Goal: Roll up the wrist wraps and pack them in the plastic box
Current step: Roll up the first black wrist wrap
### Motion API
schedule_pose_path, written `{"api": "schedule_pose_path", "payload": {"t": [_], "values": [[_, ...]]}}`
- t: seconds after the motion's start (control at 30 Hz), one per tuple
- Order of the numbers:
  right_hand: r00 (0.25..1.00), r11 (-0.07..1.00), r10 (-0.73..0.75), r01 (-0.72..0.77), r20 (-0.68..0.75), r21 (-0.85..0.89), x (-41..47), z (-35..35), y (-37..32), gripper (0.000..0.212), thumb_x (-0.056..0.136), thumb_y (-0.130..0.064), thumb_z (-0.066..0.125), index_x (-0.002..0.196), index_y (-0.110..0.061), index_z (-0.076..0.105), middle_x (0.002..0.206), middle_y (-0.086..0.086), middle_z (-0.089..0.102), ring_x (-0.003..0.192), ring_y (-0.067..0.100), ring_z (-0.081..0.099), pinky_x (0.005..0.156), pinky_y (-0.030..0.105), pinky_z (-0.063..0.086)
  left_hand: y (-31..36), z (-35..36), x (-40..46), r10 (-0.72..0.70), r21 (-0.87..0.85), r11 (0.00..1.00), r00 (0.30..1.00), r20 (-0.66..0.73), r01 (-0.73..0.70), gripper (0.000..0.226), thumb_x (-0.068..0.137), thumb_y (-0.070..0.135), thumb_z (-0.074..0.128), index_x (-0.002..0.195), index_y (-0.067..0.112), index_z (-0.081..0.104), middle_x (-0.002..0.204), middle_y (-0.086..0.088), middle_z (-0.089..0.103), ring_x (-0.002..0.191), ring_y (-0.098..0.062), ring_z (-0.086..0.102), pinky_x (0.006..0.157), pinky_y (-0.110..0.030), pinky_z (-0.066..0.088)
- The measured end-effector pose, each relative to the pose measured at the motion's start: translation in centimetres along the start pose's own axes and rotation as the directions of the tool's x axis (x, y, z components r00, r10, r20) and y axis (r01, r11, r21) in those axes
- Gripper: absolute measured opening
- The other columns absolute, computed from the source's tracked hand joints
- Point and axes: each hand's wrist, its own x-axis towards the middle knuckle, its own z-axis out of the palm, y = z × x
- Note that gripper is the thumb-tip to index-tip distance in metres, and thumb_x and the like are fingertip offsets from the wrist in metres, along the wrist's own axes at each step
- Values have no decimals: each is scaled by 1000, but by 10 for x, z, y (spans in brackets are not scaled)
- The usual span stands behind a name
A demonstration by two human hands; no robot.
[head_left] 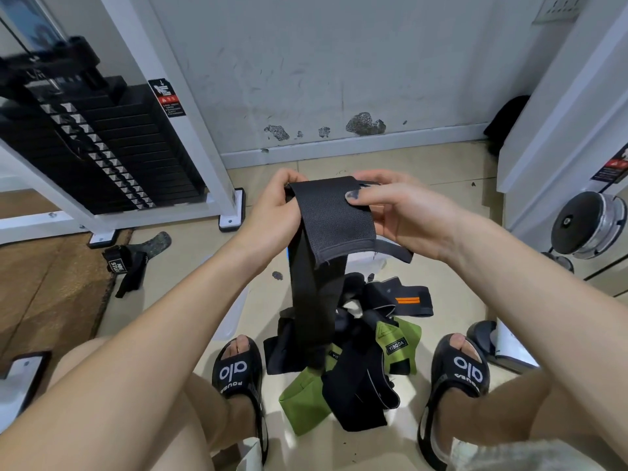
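- Wrist wrap (331, 219), black, held up between both hands above the floor; its upper end is folded over, and its long tail hangs straight down to the heap below
- Left hand (272, 205): fingers and thumb curled round the left edge of the wrap's folded top, clamped on it
- Right hand (397, 212): thumb pressed on the front of the fold, fingers curled behind, pinching the wrap's right edge; a narrow grey strap runs beneath this hand
- Heap of wraps (356, 362) on the tiled floor between the two feet: black straps tangled with green ones, one green piece bearing a label, and a dark wrap with an orange stripe (406, 301) at the far right of the heap
- Plastic box (234, 314), clear, on the floor behind the left forearm, largely hidden; its contents cannot be told
- Black sandals (238, 372) on both feet, flanking the heap
- Lifting strap (131, 263) lying apart on the floor to the left, beside the brown mat (51, 294)
- Weight stack (102, 144) in a white frame at upper left; a weight plate (591, 222) at right
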Motion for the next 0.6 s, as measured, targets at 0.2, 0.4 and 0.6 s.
{"api": "schedule_pose_path", "payload": {"t": [0.2,0.4,0.6], "values": [[996,998,-62,63,-71,9,4,2,5,42,89,11,66,127,-4,57,99,10,71,81,17,74,70,25,61,-1,3,2,-54,-34,998,997,53,55,3,103,27,59,100,29,58,95,12,68,81,-1,65,71,-22,48],[986,993,-110,104,-125,-51,2,2,5,34,88,8,70,116,-9,58,94,8,66,75,17,71,71,25,59,-2,4,3,-104,-61,992,991,89,110,15,104,36,54,116,31,62,109,12,73,101,-7,70,98,-39,55],[985,992,-95,82,-142,-93,2,7,9,44,87,11,69,126,-6,55,97,10,64,71,13,71,64,22,57,-4,-1,7,-24,28,999,1000,7,24,12,102,36,58,107,29,66,114,0,73,115,-27,67,105,-55,51]]}}
